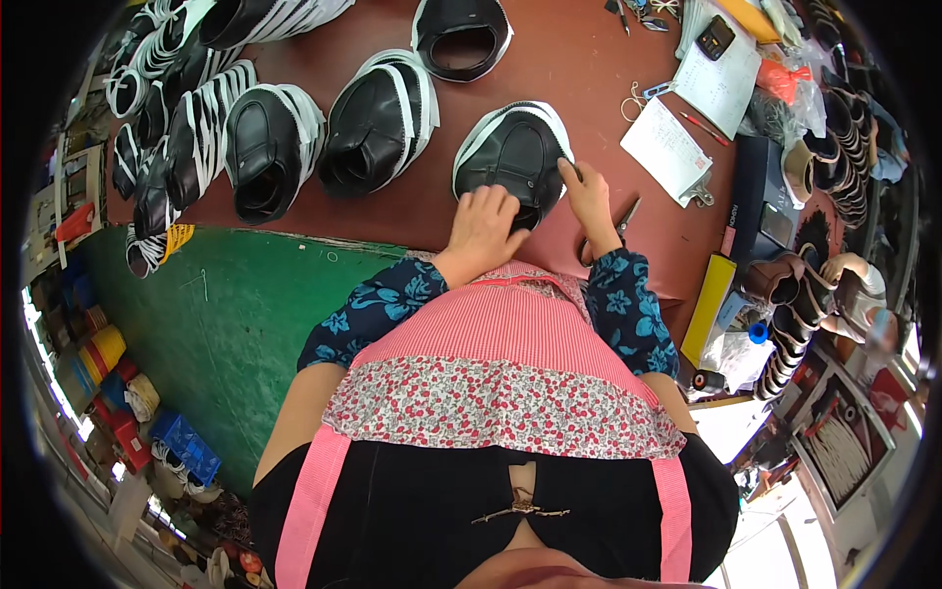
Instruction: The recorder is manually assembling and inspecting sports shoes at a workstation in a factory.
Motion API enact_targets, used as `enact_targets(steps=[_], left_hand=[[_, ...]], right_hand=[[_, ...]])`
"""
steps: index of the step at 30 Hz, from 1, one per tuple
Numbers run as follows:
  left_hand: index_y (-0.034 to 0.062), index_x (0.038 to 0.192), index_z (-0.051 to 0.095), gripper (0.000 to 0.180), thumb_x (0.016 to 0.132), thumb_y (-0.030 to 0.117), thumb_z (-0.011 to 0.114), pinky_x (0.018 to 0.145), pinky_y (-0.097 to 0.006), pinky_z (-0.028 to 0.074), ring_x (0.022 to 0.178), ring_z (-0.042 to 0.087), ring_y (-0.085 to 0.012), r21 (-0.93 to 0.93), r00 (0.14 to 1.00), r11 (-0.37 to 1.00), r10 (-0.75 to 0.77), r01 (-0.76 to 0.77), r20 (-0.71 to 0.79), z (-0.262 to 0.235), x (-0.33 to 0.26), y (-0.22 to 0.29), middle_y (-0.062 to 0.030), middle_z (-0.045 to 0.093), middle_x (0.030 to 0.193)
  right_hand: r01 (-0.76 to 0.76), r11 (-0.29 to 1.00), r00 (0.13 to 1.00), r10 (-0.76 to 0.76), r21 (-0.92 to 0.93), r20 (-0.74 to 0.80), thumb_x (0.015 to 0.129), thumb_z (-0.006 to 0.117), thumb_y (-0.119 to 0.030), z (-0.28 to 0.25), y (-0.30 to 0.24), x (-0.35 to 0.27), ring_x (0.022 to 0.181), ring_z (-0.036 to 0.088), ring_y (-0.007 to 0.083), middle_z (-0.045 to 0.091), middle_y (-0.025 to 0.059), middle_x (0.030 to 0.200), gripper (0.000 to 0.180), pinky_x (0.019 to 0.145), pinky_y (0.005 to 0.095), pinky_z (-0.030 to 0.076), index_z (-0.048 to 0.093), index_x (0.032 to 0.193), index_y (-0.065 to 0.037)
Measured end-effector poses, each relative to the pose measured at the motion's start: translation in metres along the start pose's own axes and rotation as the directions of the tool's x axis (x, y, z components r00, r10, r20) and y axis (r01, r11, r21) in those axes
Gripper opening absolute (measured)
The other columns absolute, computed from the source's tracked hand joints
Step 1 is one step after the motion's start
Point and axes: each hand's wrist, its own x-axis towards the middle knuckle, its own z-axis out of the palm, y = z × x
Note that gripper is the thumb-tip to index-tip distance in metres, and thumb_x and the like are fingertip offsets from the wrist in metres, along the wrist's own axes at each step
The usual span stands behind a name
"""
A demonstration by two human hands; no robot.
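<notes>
A black leather shoe upper (515,147) with a white lining edge lies on the red-brown tabletop in front of me. My left hand (483,234) holds its near left part, fingers bent over the leather and thumb beside the opening. At the right edge of this upper, my right hand (589,199) pinches the rim between thumb and fingers. Scissors (629,216) with dark handles lie just right of my right wrist, partly hidden behind it. Another black upper (461,37) rests farther back, apart from both hands.
Stacks of black uppers (373,128) line the table's left side. Paper sheets on a clipboard (669,147), a red pen (705,128) and a small dark device (715,37) lie right. A blue box (756,191) stands beyond. Another person's hand (846,267) shows far right.
</notes>
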Motion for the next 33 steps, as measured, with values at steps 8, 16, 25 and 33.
enact_targets(steps=[8, 16, 25, 33], left_hand=[[0.0085, 0.109, 0.067, 0.03, 0.087, 0.021, 0.083, 0.082, -0.041, 0.056, 0.1, 0.065, -0.0275, 0.126, 0.953, 0.956, 0.239, -0.264, 0.184, 0.062, -0.007, -0.02, -0.0075, 0.064, 0.103], [0.0084, 0.105, 0.067, 0.017, 0.094, 0.013, 0.079, 0.079, -0.045, 0.058, 0.092, 0.067, -0.034, -0.229, 1.0, 0.973, 0.004, -0.001, 0.013, 0.0, -0.007, -0.011, -0.0114, 0.065, 0.094], [-0.0137, 0.151, 0.047, 0.065, 0.119, 0.042, 0.055, 0.112, -0.045, 0.06, 0.124, 0.073, -0.0372, -0.713, 0.526, -0.596, -0.498, 0.369, 0.689, 0.049, 0.021, -0.04, -0.0312, 0.069, 0.136], [-0.0101, 0.111, 0.07, 0.031, 0.116, 0.02, 0.061, 0.096, -0.044, 0.067, 0.105, 0.08, -0.0353, -0.775, 0.456, -0.421, -0.636, 0.472, 0.623, 0.07, 0.043, -0.037, -0.0253, 0.076, 0.121]], right_hand=[[0.195, 0.869, 0.981, -0.175, -0.455, 0.086, 0.103, 0.069, -0.058, 0.046, -0.026, 0.066, 0.097, 0.076, 0.0473, 0.079, 0.0226, 0.098, 0.053, 0.084, 0.0586, 0.06, 0.075, 0.098, -0.006], [-0.139, 0.99, 0.947, 0.136, 0.011, -0.291, 0.106, 0.068, -0.049, -0.004, 0.03, 0.077, 0.108, 0.078, 0.044, 0.081, 0.0255, 0.113, 0.05, 0.096, 0.0503, 0.059, 0.081, 0.12, -0.003], [0.268, 0.959, 0.958, -0.275, -0.095, -0.076, 0.108, 0.07, -0.044, 0.033, -0.056, -0.003, 0.085, 0.074, 0.0435, 0.074, 0.0261, 0.092, 0.045, 0.075, 0.0524, 0.056, 0.074, 0.096, -0.001], [0.064, 0.866, 0.982, 0.034, -0.497, 0.186, 0.104, 0.061, -0.049, 0.041, -0.063, -0.011, 0.094, 0.077, 0.0498, 0.079, 0.0262, 0.096, 0.049, 0.086, 0.056, 0.062, 0.082, 0.099, -0.006]])
